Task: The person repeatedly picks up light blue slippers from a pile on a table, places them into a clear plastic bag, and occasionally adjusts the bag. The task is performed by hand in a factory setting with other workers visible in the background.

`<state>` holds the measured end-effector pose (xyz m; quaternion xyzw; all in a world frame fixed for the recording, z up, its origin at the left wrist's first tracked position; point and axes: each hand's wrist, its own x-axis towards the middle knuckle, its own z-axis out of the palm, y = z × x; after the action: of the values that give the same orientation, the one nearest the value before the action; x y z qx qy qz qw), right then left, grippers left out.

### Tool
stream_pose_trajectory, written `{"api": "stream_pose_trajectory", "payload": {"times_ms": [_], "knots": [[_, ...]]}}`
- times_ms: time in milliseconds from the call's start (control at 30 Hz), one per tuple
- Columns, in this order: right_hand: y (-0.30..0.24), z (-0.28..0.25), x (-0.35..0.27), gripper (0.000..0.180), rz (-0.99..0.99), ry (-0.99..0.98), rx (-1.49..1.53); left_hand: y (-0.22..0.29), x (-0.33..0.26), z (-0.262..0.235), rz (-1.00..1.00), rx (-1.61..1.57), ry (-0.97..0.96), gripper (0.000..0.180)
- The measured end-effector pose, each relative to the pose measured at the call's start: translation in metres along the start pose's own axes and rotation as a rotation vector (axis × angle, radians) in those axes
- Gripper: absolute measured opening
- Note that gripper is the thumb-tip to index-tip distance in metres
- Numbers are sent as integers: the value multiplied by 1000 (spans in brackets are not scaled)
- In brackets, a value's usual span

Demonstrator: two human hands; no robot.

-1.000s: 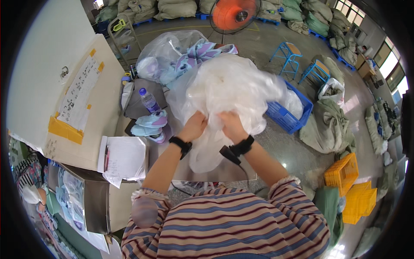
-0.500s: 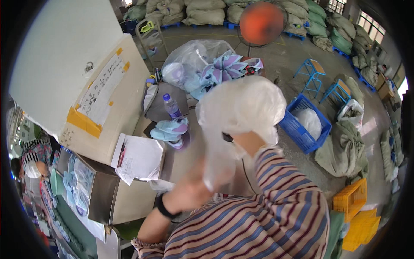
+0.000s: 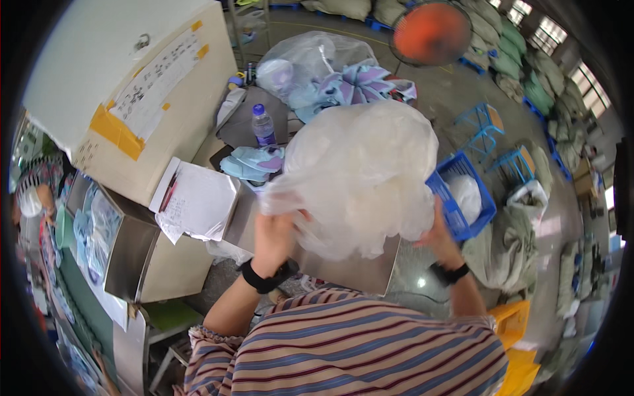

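A big translucent plastic bag point(image 3: 360, 175) stuffed with white filling is held up in front of me, over a grey metal work surface point(image 3: 350, 270). My left hand point(image 3: 274, 234) grips its lower left edge. My right hand point(image 3: 439, 234) holds its lower right side, partly hidden behind the bag. Both wrists wear black bands. Behind the bag lie pale blue and purple fabric pieces point(image 3: 254, 162) next to a plastic water bottle point(image 3: 263, 125).
A beige cabinet point(image 3: 132, 92) with taped papers stands at left, a notebook with a pen point(image 3: 191, 201) below it. A blue crate point(image 3: 462, 198) sits at right, blue stools point(image 3: 482, 125) and an orange fan point(image 3: 429, 33) farther back. Yellow crates point(image 3: 512, 343) are at lower right.
The bag has swung up from low in front of me to chest height. My hands moved apart from its neck to its two lower sides.
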<state>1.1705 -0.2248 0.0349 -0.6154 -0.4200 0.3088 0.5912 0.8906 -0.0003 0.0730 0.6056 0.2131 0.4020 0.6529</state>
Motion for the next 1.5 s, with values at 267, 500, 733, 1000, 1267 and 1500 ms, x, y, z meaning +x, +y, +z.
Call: {"api": "stream_pose_trajectory", "payload": {"times_ms": [267,500,733,1000,1267,1500], "knots": [[34,154,217,57,-656,-444,-929,56,-40,49,369,313,-731,36],[59,142,302,47,-403,-462,-1280,52,-48,-14,303,235,-207,31],[48,132,288,38,-290,-559,-1452,61,-96,-70,614,774,-183,58],[5,134,223,31,-300,-1003,-1387,293,-256,-277,1002,456,42,24],[-263,355,134,36,-164,-722,-1127,327,-360,-347,1005,233,-168,25],[-278,722,102,50,-1039,-1604,-932,330,-373,-416,780,163,-322,23]]}}
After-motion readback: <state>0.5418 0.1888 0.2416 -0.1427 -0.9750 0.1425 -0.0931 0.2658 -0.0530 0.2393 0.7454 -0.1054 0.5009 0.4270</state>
